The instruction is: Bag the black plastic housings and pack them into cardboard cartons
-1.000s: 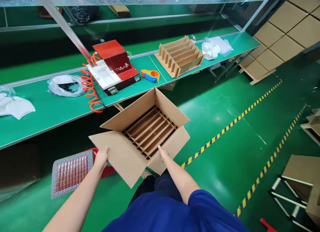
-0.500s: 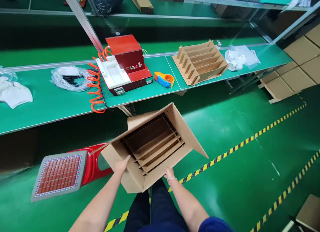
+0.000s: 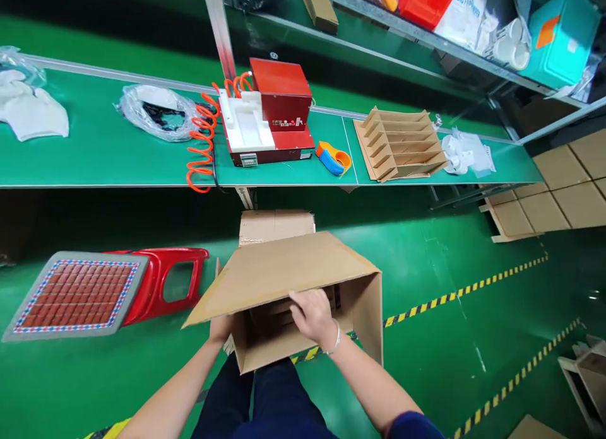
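At the lower centre of the frame the person is holding a cardboard box (image 3: 303, 281) tipped on its side above their legs, its open mouth facing them and one large flap lying across the top. The right hand (image 3: 313, 314) is reaching into the mouth, fingers spread over the cardboard dividers (image 3: 284, 308) inside, resting on them rather than clamped. The left hand (image 3: 220, 328) is propping the box's lower left edge from beneath; its fingers are hidden, so the grip cannot be told. In my judgement the step is calling for steady support below while the right hand is pressing the dividers in squarely, keeping the loose flaps from folding over the wrist. Left of the box, a red stool (image 3: 163, 284) with a woven cushion (image 3: 76, 294) is lying tipped on the green floor, crowding that side. Farther up, the green workbench (image 3: 95, 155) is carrying a red machine (image 3: 274, 111), an orange coiled hose (image 3: 203, 136), a tape dispenser (image 3: 334, 158) and a second divider set (image 3: 400, 144).
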Tool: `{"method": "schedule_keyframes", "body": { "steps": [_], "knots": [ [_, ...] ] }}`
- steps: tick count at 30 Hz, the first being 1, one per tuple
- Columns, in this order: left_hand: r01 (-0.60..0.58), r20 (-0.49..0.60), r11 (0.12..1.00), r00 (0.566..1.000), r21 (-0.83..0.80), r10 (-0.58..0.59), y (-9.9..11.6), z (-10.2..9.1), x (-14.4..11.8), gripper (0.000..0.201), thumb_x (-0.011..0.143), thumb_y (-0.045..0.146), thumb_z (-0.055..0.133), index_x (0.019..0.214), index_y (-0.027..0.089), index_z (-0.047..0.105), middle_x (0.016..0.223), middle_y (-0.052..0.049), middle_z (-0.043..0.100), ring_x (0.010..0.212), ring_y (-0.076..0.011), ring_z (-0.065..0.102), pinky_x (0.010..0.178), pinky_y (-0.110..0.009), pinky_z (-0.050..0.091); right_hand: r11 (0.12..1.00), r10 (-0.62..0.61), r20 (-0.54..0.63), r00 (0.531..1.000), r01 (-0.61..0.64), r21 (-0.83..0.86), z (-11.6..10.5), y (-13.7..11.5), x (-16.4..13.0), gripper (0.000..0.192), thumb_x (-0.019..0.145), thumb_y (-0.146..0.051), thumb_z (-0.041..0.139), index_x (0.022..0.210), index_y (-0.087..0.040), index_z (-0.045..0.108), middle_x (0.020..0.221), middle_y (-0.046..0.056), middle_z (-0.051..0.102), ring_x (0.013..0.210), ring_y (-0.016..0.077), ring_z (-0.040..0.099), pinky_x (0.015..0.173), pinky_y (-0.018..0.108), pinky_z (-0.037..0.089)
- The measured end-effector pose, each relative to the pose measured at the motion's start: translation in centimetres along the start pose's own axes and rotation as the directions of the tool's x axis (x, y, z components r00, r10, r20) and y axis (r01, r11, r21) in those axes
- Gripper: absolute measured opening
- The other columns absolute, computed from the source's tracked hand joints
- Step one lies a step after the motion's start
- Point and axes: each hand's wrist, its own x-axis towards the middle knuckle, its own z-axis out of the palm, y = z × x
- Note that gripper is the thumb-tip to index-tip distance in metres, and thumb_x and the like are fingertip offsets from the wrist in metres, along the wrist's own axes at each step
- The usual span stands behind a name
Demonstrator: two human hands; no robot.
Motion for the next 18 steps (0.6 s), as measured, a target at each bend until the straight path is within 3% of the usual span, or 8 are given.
{"method": "schedule_keyframes", "body": {
  "steps": [2,4,6,10,14,16,18],
  "knots": [
    [0.052,-0.004,0.999,0.999,0.016,-0.052,0.0,0.1,0.2,0.041,0.094,0.040,0.059,0.128,0.016,0.059,0.123,-0.011,0.066,0.110,-0.0241,0.065,0.097,-0.048,0.052,0.928,-0.267,-0.061,0.962,0.240,-0.286,-2.7,-1.0,2.9,0.047,0.099,-0.048,0.049,0.139,-0.025,0.058,0.124,0.013,0.067,0.116,0.0263,0.060,0.108,0.044,0.039],
    [0.085,-0.001,0.996,0.996,0.027,-0.085,-0.1,0.0,0.4,0.042,0.096,0.035,0.056,0.132,0.014,0.055,0.116,-0.012,0.069,0.104,-0.0237,0.068,0.094,-0.046,0.054,0.865,-0.302,-0.079,0.950,0.238,-0.441,-4.6,-1.5,5.8,0.047,0.098,-0.050,0.050,0.137,-0.026,0.059,0.130,0.013,0.064,0.126,0.0286,0.053,0.112,0.047,0.030],
    [0.089,0.009,0.996,0.996,0.032,-0.090,-0.2,-0.1,0.5,0.044,0.096,0.027,0.052,0.137,0.012,0.051,0.112,-0.015,0.071,0.101,-0.0261,0.070,0.090,-0.043,0.055,0.834,-0.254,-0.082,0.964,0.175,-0.524,-5.8,-1.6,8.1,0.043,0.099,-0.053,0.047,0.125,-0.024,0.067,0.125,0.013,0.067,0.127,0.0300,0.052,0.114,0.048,0.024],
    [0.082,0.024,0.996,0.996,0.041,-0.083,0.0,-0.1,1.0,0.048,0.092,0.021,0.043,0.137,0.007,0.050,0.110,-0.021,0.072,0.102,-0.0336,0.070,0.086,-0.043,0.054,0.753,-0.219,0.072,0.973,0.215,-0.622,-7.4,-1.8,11.7,0.058,0.099,-0.063,0.038,0.087,-0.017,0.072,0.086,0.011,0.071,0.091,0.0230,0.062,0.093,0.036,0.037],
    [0.071,0.019,0.997,0.997,0.040,-0.072,-0.4,0.2,0.8,0.053,0.091,0.025,0.042,0.140,0.006,0.046,0.119,-0.023,0.071,0.109,-0.0342,0.069,0.090,-0.042,0.054,0.729,-0.142,0.124,0.982,0.188,-0.658,-9.6,-3.1,17.8,0.065,0.100,-0.065,0.030,0.089,-0.016,0.071,0.091,0.012,0.072,0.091,0.0225,0.062,0.075,0.029,0.036],
    [0.071,0.015,0.997,0.997,0.037,-0.071,-1.3,0.6,0.0,0.056,0.092,0.026,0.042,0.144,0.007,0.042,0.124,-0.022,0.069,0.112,-0.0325,0.068,0.092,-0.040,0.053,0.769,-0.011,0.175,0.985,0.120,-0.628,-10.2,-3.4,21.9,0.063,0.101,-0.063,0.030,0.093,-0.016,0.072,0.099,0.012,0.072,0.097,0.0228,0.063,0.074,0.028,0.036],
    [0.086,0.016,0.996,0.996,0.038,-0.087,-2.4,1.0,-1.1,0.055,0.093,0.026,0.042,0.146,0.009,0.042,0.125,-0.020,0.069,0.112,-0.0310,0.069,0.091,-0.039,0.054,0.809,0.125,0.270,0.955,0.059,-0.584,-9.6,-3.0,25.4,0.059,0.101,-0.060,0.035,0.092,-0.017,0.073,0.100,0.011,0.073,0.096,0.0224,0.064,0.074,0.027,0.038]
  ]
}}
